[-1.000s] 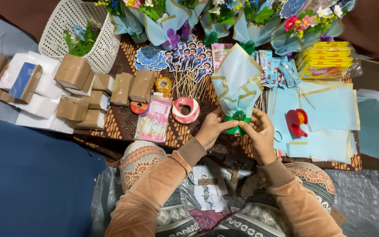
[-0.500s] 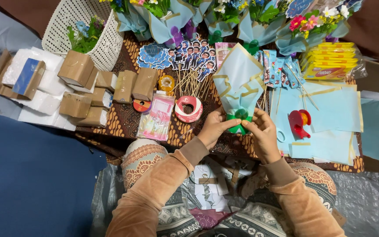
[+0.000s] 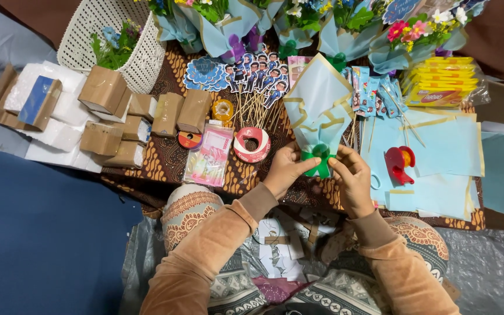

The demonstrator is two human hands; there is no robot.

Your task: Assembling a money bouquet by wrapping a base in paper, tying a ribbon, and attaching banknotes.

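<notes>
At the near edge of the table (image 3: 164, 163), both hands meet on a green ribbon bow (image 3: 319, 158) fixed to the narrow lower end of a light blue paper cone (image 3: 319, 105) trimmed with gold ribbon. Left hand (image 3: 286, 170): grip closed on the left side of the bow, fingertips pinching it. Right hand (image 3: 352, 178): grip closed on the right side of the bow, thumb and forefinger touching it. The cone lies flat on the patterned cloth, wide end pointing away from the person. Just left of the left hand lies a red-and-white tape roll (image 3: 251, 144) — beside it, a pink packet (image 3: 210, 154). A red tape dispenser (image 3: 398, 164) rests on blue paper sheets (image 3: 447, 146) near the right hand. Brown-wrapped boxes (image 3: 141, 114) sit well apart to the left, next to a white basket (image 3: 115, 41). Finished bouquets (image 3: 298, 17) line the far edge.
</notes>
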